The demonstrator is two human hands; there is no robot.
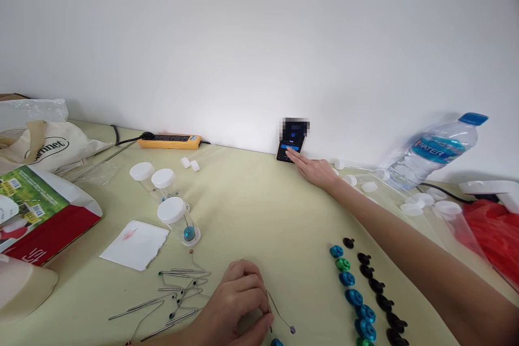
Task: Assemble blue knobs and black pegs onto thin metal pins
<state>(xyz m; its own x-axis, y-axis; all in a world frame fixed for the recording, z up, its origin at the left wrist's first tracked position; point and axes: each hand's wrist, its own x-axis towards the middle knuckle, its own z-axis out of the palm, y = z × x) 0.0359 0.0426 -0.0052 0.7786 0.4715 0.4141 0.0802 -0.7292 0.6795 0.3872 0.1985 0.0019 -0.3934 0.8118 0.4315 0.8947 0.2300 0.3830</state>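
My left hand (239, 305) is closed around a thin bent metal wire (279, 311) with a small bead at its end, low in the middle of the view. Just left of it lie several similar metal rods with bent wires (178, 286). My right hand (316, 170) reaches forward with fingers stretched out, and a fingertip touches the lit screen of a phone (292, 143) leaning against the wall. A blue knob-like piece (277, 342) shows partly beside my left hand, at the bottom edge.
Right of centre run rows of blue and green pieces (354, 297) and black pieces (377, 285). White-capped clear tubes (172, 211) and torn paper (133, 243) sit left; a power strip (169, 141) lies behind. A water bottle (440, 148) leans by the right wall.
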